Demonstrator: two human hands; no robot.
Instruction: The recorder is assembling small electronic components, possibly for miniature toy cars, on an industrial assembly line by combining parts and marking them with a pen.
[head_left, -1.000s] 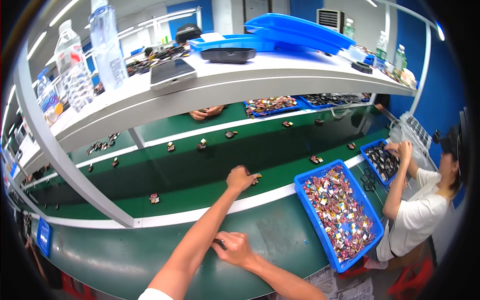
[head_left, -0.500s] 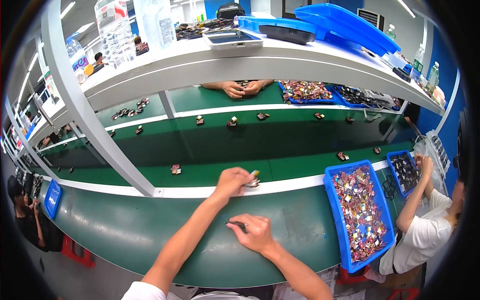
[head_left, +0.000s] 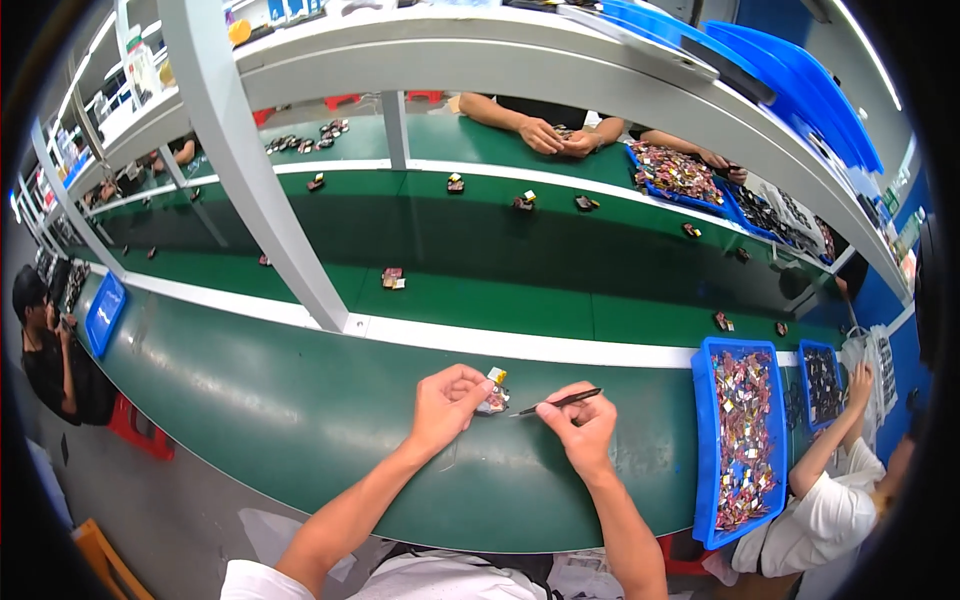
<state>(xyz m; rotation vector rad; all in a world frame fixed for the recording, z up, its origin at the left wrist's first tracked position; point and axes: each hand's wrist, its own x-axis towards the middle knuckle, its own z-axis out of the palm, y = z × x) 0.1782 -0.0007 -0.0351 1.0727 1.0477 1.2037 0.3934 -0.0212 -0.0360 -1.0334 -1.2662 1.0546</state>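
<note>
My left hand pinches a small circuit board assembly with a white-and-yellow tab, just above the green worktop. Its finer parts are too small to make out. To the right of it, my right hand is closed around slim black tweezers. The pale pointed tip is directed left at the assembly, a short gap away from it. Beyond both hands, a similar small board assembly lies on the green conveyor belt.
A blue tray heaped with small boards stands right of my hands; a smaller blue tray with black parts lies beyond. A co-worker sits at the right. A metal post and shelf frame the belt.
My left hand has come back from the belt's edge to the worktop with the assembly. My right hand has moved rightward and up, tweezers now pointing at it. The whole view has shifted.
</note>
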